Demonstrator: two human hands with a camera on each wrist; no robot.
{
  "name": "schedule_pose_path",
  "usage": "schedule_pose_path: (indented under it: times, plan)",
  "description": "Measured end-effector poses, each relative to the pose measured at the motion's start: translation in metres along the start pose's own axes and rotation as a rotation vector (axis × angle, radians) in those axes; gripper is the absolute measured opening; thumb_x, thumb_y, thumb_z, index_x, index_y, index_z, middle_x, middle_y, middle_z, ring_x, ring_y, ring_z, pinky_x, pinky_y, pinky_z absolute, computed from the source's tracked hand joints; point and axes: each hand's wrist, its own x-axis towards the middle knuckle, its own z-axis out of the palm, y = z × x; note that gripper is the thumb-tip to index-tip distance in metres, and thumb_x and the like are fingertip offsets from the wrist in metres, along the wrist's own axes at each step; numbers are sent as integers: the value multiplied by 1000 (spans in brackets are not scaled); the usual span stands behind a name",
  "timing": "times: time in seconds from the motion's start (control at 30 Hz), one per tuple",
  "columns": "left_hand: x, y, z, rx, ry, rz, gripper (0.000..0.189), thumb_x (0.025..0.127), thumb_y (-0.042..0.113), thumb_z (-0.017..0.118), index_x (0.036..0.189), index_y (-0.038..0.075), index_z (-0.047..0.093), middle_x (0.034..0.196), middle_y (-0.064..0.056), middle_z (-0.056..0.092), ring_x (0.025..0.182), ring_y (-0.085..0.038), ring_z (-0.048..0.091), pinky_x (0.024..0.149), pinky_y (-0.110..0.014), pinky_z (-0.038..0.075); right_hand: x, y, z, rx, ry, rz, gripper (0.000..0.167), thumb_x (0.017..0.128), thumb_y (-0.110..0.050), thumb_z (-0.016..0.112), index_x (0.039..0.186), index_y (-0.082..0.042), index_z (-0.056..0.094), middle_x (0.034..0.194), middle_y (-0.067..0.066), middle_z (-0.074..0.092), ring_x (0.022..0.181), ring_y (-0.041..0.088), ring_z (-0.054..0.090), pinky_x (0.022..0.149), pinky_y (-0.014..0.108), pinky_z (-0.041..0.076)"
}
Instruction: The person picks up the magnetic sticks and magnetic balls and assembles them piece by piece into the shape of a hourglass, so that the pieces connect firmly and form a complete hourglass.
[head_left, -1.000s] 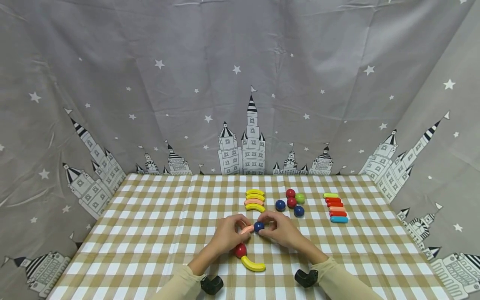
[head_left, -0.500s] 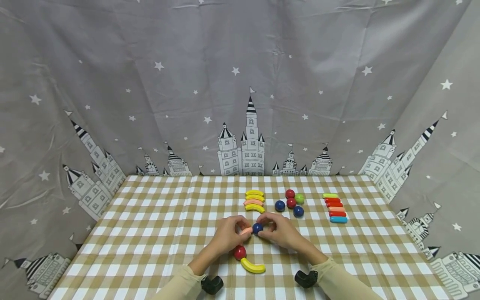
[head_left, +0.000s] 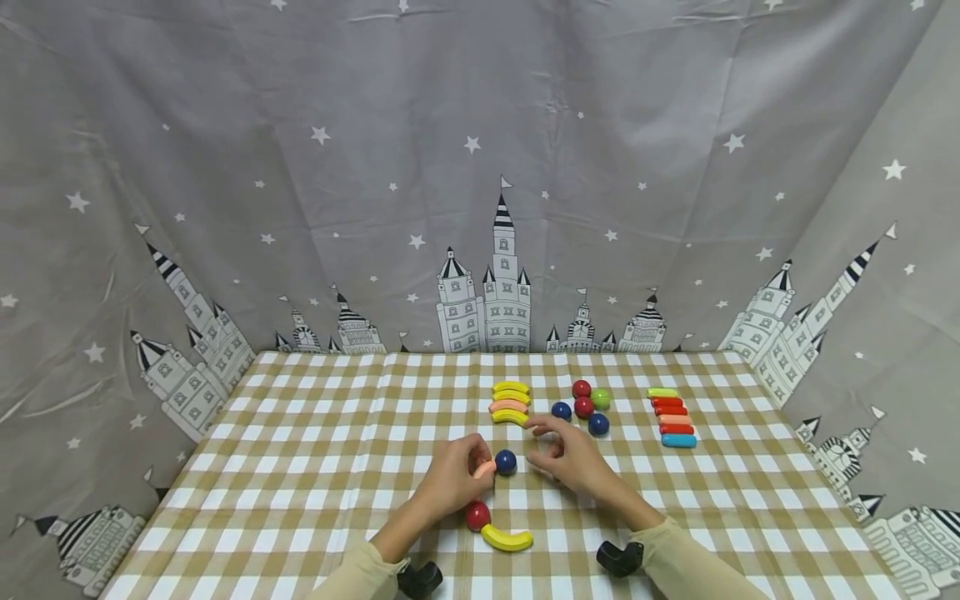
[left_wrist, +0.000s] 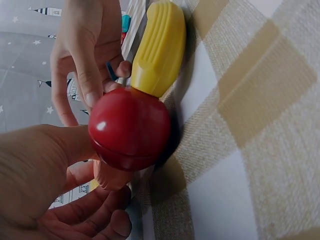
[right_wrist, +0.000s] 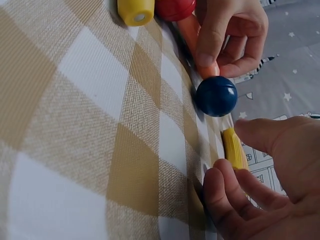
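Note:
My left hand pinches a peach-coloured curved toy stick between thumb and fingers. At the stick's far end sits a dark blue ball, touching it. The other end meets a red ball, which also joins a yellow curved stick lying nearest the person. My right hand is just right of the blue ball, thumb and fingers spread apart with nothing between them. In the right wrist view a gap shows between that thumb and the blue ball.
Beyond the hands lies a stack of yellow and peach curved sticks. To its right are loose red, blue and green balls. Farther right is a row of straight coloured sticks. A checked cloth covers the table, with a grey curtain behind.
My right hand has let go of the blue ball and drawn back to the right. The blue ball and peach stick have shifted slightly left and nearer, still in my left hand's pinch.

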Motion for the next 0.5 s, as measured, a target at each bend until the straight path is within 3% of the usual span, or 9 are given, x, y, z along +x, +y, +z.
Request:
schedule_pose_path:
  times: [0.13, 0.3, 0.5]
  plan:
    - [-1, -2, -2, 11, 0, 23, 21, 77, 3, 78, 90, 9, 62, 73, 1, 58, 63, -8, 48, 57, -22, 41, 5, -2, 3, -86, 31, -39, 51, 88, -14, 82, 135, -19, 63, 127, 10, 67, 64, 10, 55, 55, 25, 49]
    - [-1, -4, -2, 12, -26, 44, 35, 76, 4, 81, 106, 6, 63, 77, 1, 61, 64, -7, 50, 56, -23, 42, 14, -4, 6, -153, 71, -91, 53, 87, -13, 83, 135, -14, 62, 125, 12, 67, 72, 10, 57, 66, 27, 50]
    - [2, -1, -1, 9, -30, 34, 42, 78, 18, 89, 112, 9, 66, 92, -2, 66, 72, -13, 55, 62, -24, 45, 25, -7, 11, -163, 97, -66, 48, 87, -12, 82, 132, -11, 64, 122, 14, 69, 106, 28, 66, 89, 47, 53]
